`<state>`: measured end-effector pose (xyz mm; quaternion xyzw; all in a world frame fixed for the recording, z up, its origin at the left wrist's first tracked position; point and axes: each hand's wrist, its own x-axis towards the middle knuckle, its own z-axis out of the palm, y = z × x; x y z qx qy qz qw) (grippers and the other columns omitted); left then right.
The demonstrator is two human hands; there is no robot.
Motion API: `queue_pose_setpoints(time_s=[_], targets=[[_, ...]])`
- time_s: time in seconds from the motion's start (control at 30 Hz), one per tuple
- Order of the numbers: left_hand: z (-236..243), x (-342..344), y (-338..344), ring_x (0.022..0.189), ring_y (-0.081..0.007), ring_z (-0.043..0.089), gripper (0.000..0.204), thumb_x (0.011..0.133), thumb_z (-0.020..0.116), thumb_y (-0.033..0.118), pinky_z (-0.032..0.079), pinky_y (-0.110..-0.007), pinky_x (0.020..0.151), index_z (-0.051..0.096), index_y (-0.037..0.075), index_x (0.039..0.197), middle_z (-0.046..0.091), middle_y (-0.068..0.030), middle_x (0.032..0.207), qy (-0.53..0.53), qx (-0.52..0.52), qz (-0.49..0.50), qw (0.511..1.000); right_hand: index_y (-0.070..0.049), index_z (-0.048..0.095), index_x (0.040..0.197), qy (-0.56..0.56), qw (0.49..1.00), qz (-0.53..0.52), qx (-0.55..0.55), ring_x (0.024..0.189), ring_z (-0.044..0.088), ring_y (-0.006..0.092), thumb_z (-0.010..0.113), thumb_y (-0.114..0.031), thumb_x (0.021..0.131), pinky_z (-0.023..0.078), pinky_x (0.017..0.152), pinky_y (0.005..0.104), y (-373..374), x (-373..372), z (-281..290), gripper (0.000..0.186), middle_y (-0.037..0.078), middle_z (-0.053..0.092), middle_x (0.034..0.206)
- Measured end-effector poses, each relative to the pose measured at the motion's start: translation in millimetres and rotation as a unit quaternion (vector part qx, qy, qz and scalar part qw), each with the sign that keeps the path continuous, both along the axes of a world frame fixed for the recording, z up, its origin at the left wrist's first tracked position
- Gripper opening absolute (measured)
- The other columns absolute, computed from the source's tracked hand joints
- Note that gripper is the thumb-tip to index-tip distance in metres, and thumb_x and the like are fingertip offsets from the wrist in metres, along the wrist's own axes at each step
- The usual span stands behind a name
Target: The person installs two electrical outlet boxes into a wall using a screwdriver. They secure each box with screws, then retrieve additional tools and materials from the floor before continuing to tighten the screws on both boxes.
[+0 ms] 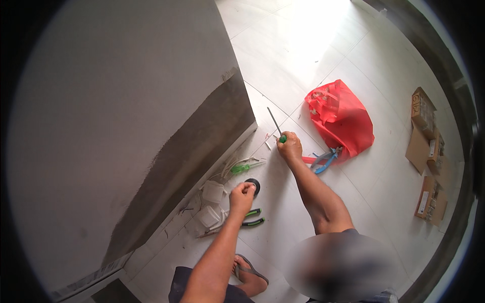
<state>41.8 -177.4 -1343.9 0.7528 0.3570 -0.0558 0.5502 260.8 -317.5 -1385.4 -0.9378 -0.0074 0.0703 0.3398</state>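
Note:
My right hand (290, 146) grips a screwdriver by its green handle (283, 139), its long shaft pointing up and away. My left hand (242, 198) is closed, pinching a black tape roll (256, 183). Behind it lie a second screwdriver with a clear green handle (240, 168) and loose white cable (227, 166). To its left are white plastic box pieces (212, 191), and to its right green-and-black pliers (253, 221) lie partly hidden by my forearm. Blue-handled pliers (327, 162) lie right of my right hand, beside a red cloth bag (346, 121).
A grey wall (111, 101) with a dark unevenly coated lower band (202, 131) rises at the left, above the tiled floor (273, 40). Opened cardboard boxes (422, 121) with glass items lie at the right. My sandalled foot (250, 278) shows below; a blurred patch covers the lower right.

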Motion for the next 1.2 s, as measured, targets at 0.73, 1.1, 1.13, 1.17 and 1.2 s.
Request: queue_pose_setpoints(time_s=[0.73,1.1,1.13,1.17,1.2], targets=[[-20.0,26.6,-11.7,0.083,-0.0215,0.068,0.038,0.106,0.059,0.045,0.055,-0.034,0.077,0.068,0.011,0.090,0.071,-0.0057,0.087,-0.054,-0.456,0.326,0.826,-0.005,0.078,0.097,0.045,0.978,0.056,0.197,0.081,0.075,0.0332,0.077,-0.016,0.082,0.059,0.078,0.0415,-36.1,-66.4,16.4,0.019,0.022,0.075,0.086],[-33.5,4.9,-40.9,0.063,-0.0156,0.065,0.041,0.108,0.057,0.045,0.052,-0.029,0.057,0.065,0.008,0.092,0.069,-0.0043,0.079,0.022,-0.244,0.203,0.948,-0.013,0.074,0.110,0.041,0.973,0.153,-0.169,0.111,0.067,0.0409,0.071,-0.015,0.083,0.055,0.097,0.0502,-151.2,6.1,28.1,0.027,0.020,0.064,0.114],[-35.1,6.0,-46.8,0.063,-0.0151,0.065,0.039,0.108,0.057,0.044,0.051,-0.028,0.056,0.064,0.009,0.092,0.068,-0.0035,0.078,0.026,-0.244,0.185,0.952,-0.014,0.073,0.113,0.045,0.975,0.137,-0.168,0.112,0.067,0.0412,0.071,-0.016,0.084,0.055,0.097,0.0507,-164.5,12.8,29.7,0.030,0.020,0.064,0.115],[-34.0,5.9,-47.5,0.063,-0.0146,0.065,0.038,0.108,0.058,0.043,0.051,-0.028,0.056,0.064,0.010,0.092,0.067,-0.0028,0.078,0.030,-0.238,0.169,0.956,-0.015,0.072,0.117,0.048,0.978,0.122,-0.163,0.114,0.068,0.0415,0.070,-0.017,0.085,0.055,0.098,0.0512,-173.7,17.2,28.8,0.032,0.020,0.063,0.116],[-31.5,4.8,-50.3,0.062,-0.0138,0.064,0.038,0.108,0.059,0.043,0.050,-0.027,0.054,0.064,0.009,0.091,0.067,-0.0030,0.077,0.027,-0.227,0.152,0.962,-0.018,0.068,0.123,0.025,0.976,0.116,-0.182,0.111,0.068,0.0416,0.071,-0.017,0.086,0.056,0.095,0.0523,-180.8,19.3,30.5,0.038,0.020,0.063,0.115]])
